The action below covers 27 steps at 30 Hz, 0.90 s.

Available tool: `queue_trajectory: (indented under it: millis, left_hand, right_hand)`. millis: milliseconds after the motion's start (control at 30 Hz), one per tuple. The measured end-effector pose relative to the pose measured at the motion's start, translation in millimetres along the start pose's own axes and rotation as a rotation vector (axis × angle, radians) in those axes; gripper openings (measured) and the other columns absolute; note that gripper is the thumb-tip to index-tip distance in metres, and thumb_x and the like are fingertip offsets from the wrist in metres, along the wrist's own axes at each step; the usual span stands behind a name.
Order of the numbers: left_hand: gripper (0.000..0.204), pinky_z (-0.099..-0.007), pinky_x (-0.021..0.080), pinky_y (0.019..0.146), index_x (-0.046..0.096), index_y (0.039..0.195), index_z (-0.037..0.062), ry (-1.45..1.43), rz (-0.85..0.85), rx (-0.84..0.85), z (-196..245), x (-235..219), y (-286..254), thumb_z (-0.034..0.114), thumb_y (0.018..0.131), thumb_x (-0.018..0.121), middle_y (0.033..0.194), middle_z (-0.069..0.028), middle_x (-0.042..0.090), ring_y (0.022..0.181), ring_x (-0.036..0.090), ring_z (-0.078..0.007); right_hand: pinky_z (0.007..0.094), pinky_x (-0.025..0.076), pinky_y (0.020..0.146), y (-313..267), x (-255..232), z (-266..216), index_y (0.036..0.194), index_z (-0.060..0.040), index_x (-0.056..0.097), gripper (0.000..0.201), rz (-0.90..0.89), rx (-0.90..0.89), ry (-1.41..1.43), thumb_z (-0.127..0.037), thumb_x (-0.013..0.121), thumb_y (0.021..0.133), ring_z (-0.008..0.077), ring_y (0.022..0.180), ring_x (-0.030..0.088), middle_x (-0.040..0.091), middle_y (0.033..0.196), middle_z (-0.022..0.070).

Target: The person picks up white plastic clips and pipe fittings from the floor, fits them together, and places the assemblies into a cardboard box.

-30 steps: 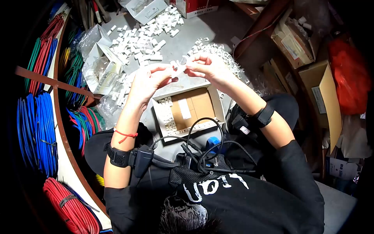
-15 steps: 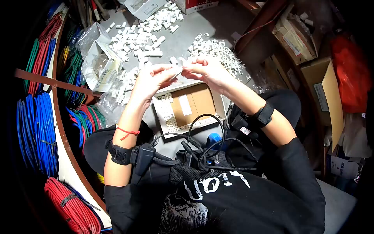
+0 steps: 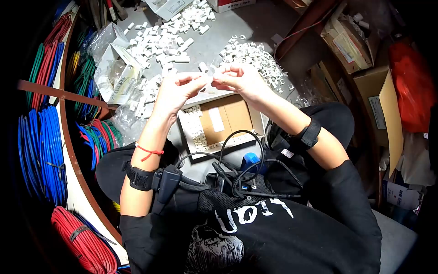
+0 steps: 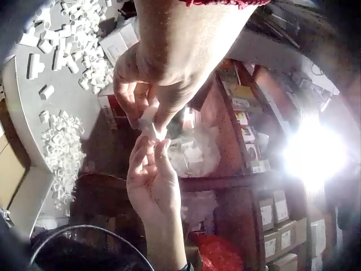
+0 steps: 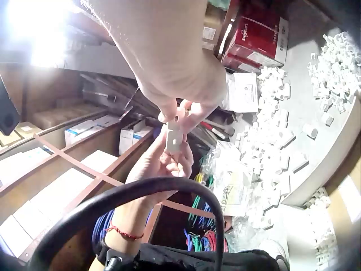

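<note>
left hand (image 3: 175,91) + right hand (image 3: 239,77): grip pinching white fitting (image 5: 175,138) | open box (image 3: 255,119): white fittings (left side) (image 3: 194,130)

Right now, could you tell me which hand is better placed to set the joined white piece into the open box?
Probably the left hand: it pinches the white piece and hovers nearer the box.

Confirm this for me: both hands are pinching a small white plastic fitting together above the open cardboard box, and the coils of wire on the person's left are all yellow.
Not quite. The left hand and right hand do pinch a small white plastic fitting above the open cardboard box, but the coils of wire are mainly blue, red and green, not all yellow. The head view shows it.
</note>
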<state>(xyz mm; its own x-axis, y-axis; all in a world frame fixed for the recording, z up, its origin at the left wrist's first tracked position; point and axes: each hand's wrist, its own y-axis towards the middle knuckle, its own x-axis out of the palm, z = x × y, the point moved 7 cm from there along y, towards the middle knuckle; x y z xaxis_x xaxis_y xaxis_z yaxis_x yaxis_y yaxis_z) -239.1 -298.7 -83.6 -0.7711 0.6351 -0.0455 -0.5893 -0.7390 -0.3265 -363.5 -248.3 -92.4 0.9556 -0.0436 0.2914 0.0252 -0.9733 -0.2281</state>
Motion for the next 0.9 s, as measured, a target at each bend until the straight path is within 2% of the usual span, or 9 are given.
queue_trajectory:
  millis: [300,467,500,533,600,633,733,767,900]
  left_hand:
    - [0.019,-0.0147,0.036,0.056,0.062,0.082,0.0009,-0.008,0.029,0.061,5.7,0.3,-4.4,0.017,0.073,0.061,0.07,-0.0008,0.058,0.063,0.049,-0.004]
    - [0.017,-0.0153,0.036,0.051,0.062,0.08,0.0003,0.135,0.083,0.236,13.0,-4.8,0.5,0.014,0.07,0.065,0.067,0.0,0.058,0.056,0.046,-0.0025]
    - [0.013,-0.0157,0.035,0.048,0.063,0.075,0.0009,0.375,0.125,0.327,24.2,-4.9,-2.2,0.012,0.069,0.065,0.064,0.0016,0.057,0.054,0.046,-0.0025]
    - [0.01,-0.0159,0.035,0.048,0.063,0.071,0.0026,0.485,0.185,0.379,32.4,-4.4,-6.6,0.012,0.068,0.065,0.06,0.0017,0.057,0.054,0.047,-0.0029]
    - [0.009,-0.0183,0.037,0.047,0.063,0.07,0.0037,0.722,0.3,0.611,55.8,3.2,-20.6,0.01,0.064,0.065,0.058,-0.0013,0.056,0.053,0.05,-0.0059]
    - [0.01,-0.0197,0.038,0.048,0.062,0.07,0.004,0.778,0.306,0.657,58.8,5.0,-22.1,0.01,0.062,0.064,0.059,-0.0029,0.056,0.052,0.051,-0.0081]
    - [0.009,-0.0231,0.041,0.049,0.06,0.07,0.0042,0.877,0.3,0.718,60.4,9.9,-24.4,0.008,0.062,0.061,0.062,-0.0054,0.056,0.053,0.052,-0.0129]
    - [0.009,-0.0238,0.041,0.049,0.059,0.069,0.0044,0.936,0.31,0.743,60.5,11.7,-24.9,0.008,0.061,0.061,0.062,-0.0052,0.055,0.054,0.052,-0.014]
    - [0.011,-0.027,0.041,0.051,0.057,0.068,0.0052,1.099,0.315,0.834,61.0,22.3,-28.8,0.007,0.058,0.06,0.061,-0.0048,0.05,0.057,0.051,-0.0173]
  right_hand:
    - [0.0216,0.045,0.073,1.1,1.0,2.6,0.085,-0.0019,0.055,0.018,-0.041,-0.009,-0.015,-0.016,0.06,0.075,0.0107,0.078,0.056,0.058,0.081,0.0044]
    - [0.0213,0.044,0.073,3.1,-2.6,0.1,0.085,-0.0033,0.055,0.02,0.001,0.002,-0.145,-0.017,0.064,0.072,0.0095,0.078,0.056,0.058,0.082,0.0037]
    - [0.0188,0.043,0.067,0.9,-4.0,-9.8,0.082,-0.0048,0.055,0.018,0.062,-0.061,-0.325,-0.015,0.064,0.071,0.007,0.074,0.054,0.058,0.079,0.002]
    - [0.0177,0.041,0.063,1.9,-6.8,-15.7,0.081,-0.0042,0.056,0.02,0.111,-0.159,-0.386,-0.017,0.066,0.069,0.006,0.071,0.053,0.057,0.077,0.0021]
    - [0.0156,0.037,0.054,2.2,-8.7,-29.1,0.077,-0.0031,0.057,0.025,0.209,-0.354,-0.508,-0.02,0.069,0.064,0.004,0.064,0.05,0.057,0.074,0.0022]
    - [0.0163,0.037,0.05,-2.6,-5.3,-37.1,0.074,-0.0027,0.059,0.022,0.192,-0.391,-0.474,-0.021,0.068,0.065,0.003,0.057,0.049,0.057,0.066,0.0014]
    - [0.0175,0.038,0.046,-1.2,0.7,-33.4,0.071,-0.0013,0.062,0.022,0.146,-0.332,-0.594,-0.023,0.066,0.066,0.0034,0.05,0.048,0.057,0.058,0.0011]
    - [0.0192,0.041,0.046,-5.5,5.4,-40.8,0.068,-0.0007,0.063,0.023,0.179,-0.437,-0.683,-0.023,0.064,0.067,0.0057,0.047,0.051,0.058,0.054,0.0032]
    - [0.0176,0.042,0.048,-10.5,16.9,-44.0,0.074,0.0007,0.063,0.022,0.162,-0.418,-0.832,-0.02,0.065,0.069,0.0035,0.052,0.052,0.059,0.059,0.0043]
